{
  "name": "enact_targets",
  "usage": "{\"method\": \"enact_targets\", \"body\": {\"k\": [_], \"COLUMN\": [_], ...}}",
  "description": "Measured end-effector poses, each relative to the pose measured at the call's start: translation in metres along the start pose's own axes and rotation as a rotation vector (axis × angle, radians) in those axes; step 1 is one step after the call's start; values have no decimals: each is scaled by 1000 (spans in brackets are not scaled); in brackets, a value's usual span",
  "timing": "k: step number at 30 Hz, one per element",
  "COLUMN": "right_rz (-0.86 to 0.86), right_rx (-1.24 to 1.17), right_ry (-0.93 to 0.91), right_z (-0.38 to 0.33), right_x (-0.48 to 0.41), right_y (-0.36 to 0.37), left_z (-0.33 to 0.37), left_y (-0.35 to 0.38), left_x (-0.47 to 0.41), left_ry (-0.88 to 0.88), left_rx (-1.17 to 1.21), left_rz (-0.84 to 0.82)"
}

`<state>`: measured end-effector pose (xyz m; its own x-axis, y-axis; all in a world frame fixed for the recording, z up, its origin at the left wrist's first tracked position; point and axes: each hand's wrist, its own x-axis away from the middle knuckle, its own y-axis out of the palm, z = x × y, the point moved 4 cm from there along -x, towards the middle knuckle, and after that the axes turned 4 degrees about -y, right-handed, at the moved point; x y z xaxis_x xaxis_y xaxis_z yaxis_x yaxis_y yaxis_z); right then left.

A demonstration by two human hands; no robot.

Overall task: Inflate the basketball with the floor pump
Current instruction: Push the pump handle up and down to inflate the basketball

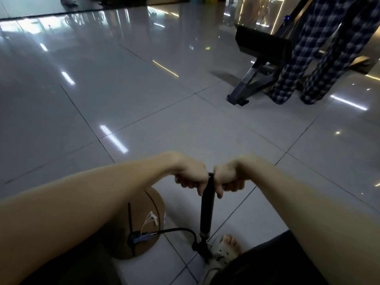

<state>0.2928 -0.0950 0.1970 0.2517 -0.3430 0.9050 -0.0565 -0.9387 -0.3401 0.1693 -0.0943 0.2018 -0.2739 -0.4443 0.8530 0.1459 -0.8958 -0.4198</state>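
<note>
Black floor pump (207, 210) stands steadied by a foot (227, 246); left hand (191, 178) and right hand (228, 179) each grip its handle (211, 175), ready to drive air into the basketball (143, 210).

Glossy grey tiled floor (144, 89), dark grout lines, light streaks mirrored. Standing on it near bottom: floor pump (206, 212) upright, brown basketball (121, 247) just left, slippered foot (223, 250) at pump base. Far right: black gym frame (261, 64), plaid-trousered legs (304, 64) beside.
</note>
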Motion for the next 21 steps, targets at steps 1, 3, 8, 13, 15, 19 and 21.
{"method": "enact_targets", "body": {"k": [1, 3, 8, 13, 15, 19, 21], "right_rz": [1, 7, 67, 62, 38, 118, 167], "right_rx": [12, 47, 49, 28, 55, 10, -27], "right_ry": [-12, -34, -55, -55, -37, -83, -131], "right_z": [2, 6, 18, 9, 0, -21, -29], "right_x": [-11, -31, -53, -23, -1, 64, 95], "right_y": [8, 23, 59, 57, 46, -7, -34], "left_z": [-3, -10, -17, -11, -4, 17, 25], "left_y": [10, 29, 70, 65, 53, -9, -41], "left_x": [-11, -31, -52, -21, -1, 55, 80], "left_ry": [-2, 0, 18, -4, -10, 35, 58], "left_rx": [-15, -29, -44, -44, -62, -20, -1], "left_rz": [17, 45, 79, 84, 65, 132, 136]}}
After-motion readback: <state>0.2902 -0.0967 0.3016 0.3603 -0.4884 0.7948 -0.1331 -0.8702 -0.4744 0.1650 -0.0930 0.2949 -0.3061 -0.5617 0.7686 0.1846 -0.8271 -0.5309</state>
